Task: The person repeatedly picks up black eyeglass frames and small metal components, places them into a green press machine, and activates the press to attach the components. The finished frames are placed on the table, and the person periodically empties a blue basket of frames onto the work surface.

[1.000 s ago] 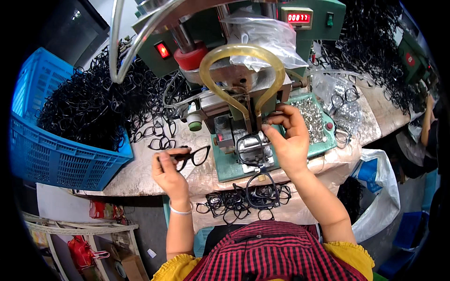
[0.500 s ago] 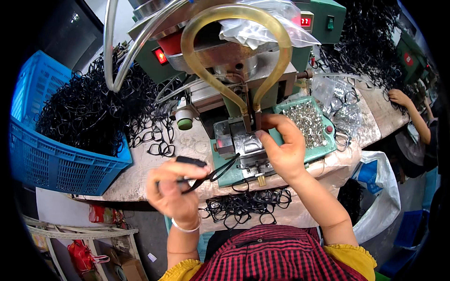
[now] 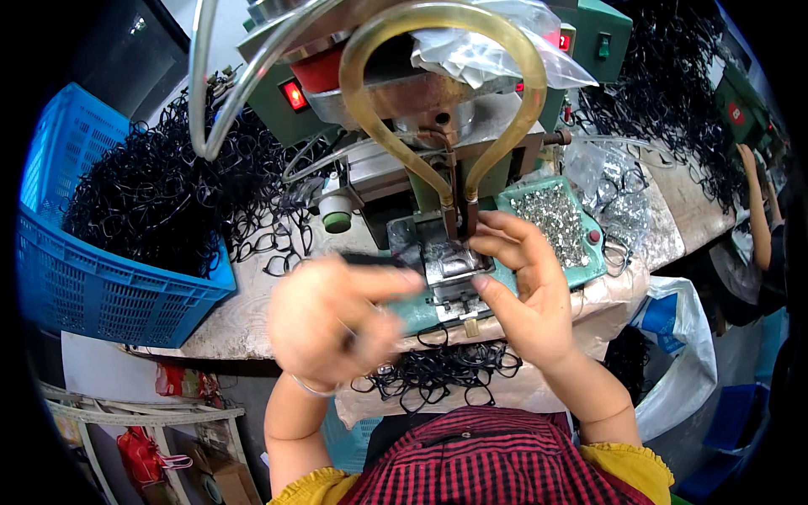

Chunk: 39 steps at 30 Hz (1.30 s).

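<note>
My left hand (image 3: 337, 324) is smeared by motion in front of the press, left of the metal fixture (image 3: 446, 261). A dark shape shows just behind its fingers; whether the hand holds anything cannot be made out. My right hand (image 3: 539, 307) is at the fixture's right side, its thumb apart from the curled fingers and nothing visible between them. Those fingertips lie close to the copper-coloured electrode tips (image 3: 460, 220) standing over the fixture. Several black eyeglass frames (image 3: 433, 374) lie in a heap at the front edge.
A blue plastic crate (image 3: 126, 290) heaped with black frames stands at the left. Right of the fixture is a green tray (image 3: 593, 268) of small metal parts. A looped yellowish hose (image 3: 349, 76) hangs overhead. Another person's arm (image 3: 755, 198) shows at far right.
My left hand has moved right and blurred; the black eyeglass frame seen in it earlier is no longer clear. My right hand's thumb has dropped away from the electrode tips, widening its grip.
</note>
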Motion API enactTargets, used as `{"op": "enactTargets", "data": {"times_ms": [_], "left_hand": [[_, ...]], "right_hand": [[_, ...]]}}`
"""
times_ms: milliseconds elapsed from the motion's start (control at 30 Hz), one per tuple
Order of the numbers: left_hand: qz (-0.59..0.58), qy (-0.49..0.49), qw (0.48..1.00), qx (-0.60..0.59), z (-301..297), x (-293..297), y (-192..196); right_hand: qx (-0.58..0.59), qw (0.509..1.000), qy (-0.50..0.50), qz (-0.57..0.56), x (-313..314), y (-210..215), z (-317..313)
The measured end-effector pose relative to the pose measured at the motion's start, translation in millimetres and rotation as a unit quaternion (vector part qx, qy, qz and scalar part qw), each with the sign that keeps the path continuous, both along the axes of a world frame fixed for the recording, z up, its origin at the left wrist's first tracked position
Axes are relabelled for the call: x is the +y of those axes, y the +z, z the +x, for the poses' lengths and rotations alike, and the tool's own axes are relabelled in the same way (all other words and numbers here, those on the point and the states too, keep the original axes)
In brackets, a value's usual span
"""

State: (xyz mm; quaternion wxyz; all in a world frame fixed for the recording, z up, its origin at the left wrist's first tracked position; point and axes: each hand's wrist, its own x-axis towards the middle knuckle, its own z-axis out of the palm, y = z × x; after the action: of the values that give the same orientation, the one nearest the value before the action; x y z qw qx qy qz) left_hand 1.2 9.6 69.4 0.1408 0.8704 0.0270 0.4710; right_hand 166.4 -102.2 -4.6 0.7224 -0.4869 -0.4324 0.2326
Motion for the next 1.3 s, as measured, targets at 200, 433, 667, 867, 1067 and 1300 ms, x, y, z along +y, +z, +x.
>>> {"op": "enactTargets", "data": {"times_ms": [200, 433, 667, 867, 1067, 1300], "left_hand": [[0.218, -0.123, 0.966, 0.068, 27, -29, -44], [0.208, -0.132, 0.967, 0.067, 28, -27, -44], [0.07, -0.091, 0.993, -0.001, 4, -41, -80], [-0.056, 0.318, 0.94, -0.106, -78, 24, -124], [0.153, 0.376, 0.895, 0.183, -145, 194, -130], [-0.017, 0.402, 0.888, 0.22, -141, 233, -210]], "right_hand": [[-0.446, 0.805, -0.29, -0.263, -1, -67, 90], [-0.387, 0.842, -0.327, -0.187, -1, -97, 112], [-0.434, 0.775, -0.358, -0.288, 5, -103, 145], [-0.33, 0.872, -0.336, -0.133, -19, -100, 106], [0.009, 0.952, -0.299, -0.064, 1, -117, 107], [-0.159, 0.935, -0.296, -0.112, 0, -97, 101]]}}
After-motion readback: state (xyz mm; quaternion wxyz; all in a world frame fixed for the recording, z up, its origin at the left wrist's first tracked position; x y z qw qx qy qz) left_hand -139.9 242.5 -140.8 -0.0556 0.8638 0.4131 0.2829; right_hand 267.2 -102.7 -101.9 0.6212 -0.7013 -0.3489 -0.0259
